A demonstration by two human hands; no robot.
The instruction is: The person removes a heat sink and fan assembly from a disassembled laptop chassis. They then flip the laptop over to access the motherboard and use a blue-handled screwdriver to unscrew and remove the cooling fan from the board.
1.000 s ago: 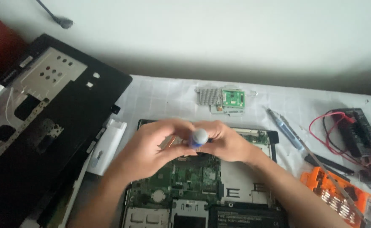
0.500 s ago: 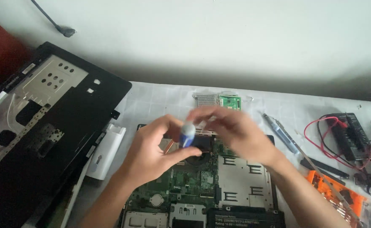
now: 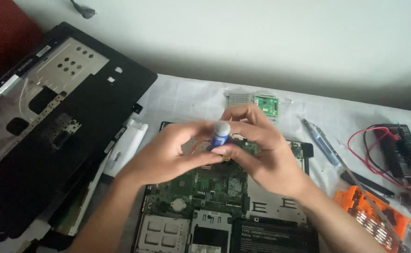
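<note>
Looking down from my head camera, I have both hands over the opened laptop base [image 3: 224, 206], and together they cover its upper middle, so the parts of the green circuit board right beneath them are hidden. My left hand [image 3: 170, 152] is curled nearly closed, thumb and fingertips pinching the lower body of a small blue tube with a grey cap [image 3: 220, 134]. My right hand [image 3: 261, 147] is curled as well, its fingers wrapped around the far side of the same tube; where exactly they meet it I cannot make out. The tube stands nearly upright between the two hands, above the board, its lower end hidden by my fingers.

The laptop's bottom edge and battery are cut off by the frame. To the left lies the black palmrest cover [image 3: 60, 126], turned inside up, partly out of view. A white plastic strip [image 3: 128, 145] lies between it and the laptop. Just beyond my hands on the white tabletop [image 3: 187, 96] sit a small green circuit card [image 3: 267, 105] and a grey mesh piece [image 3: 239, 98]. To the right lie a blue-grey screwdriver [image 3: 321, 141], red wires [image 3: 371, 145] beside a black device, and an orange bit holder [image 3: 371, 216]; the clutter at the far right edge is too blurred to name.
</note>
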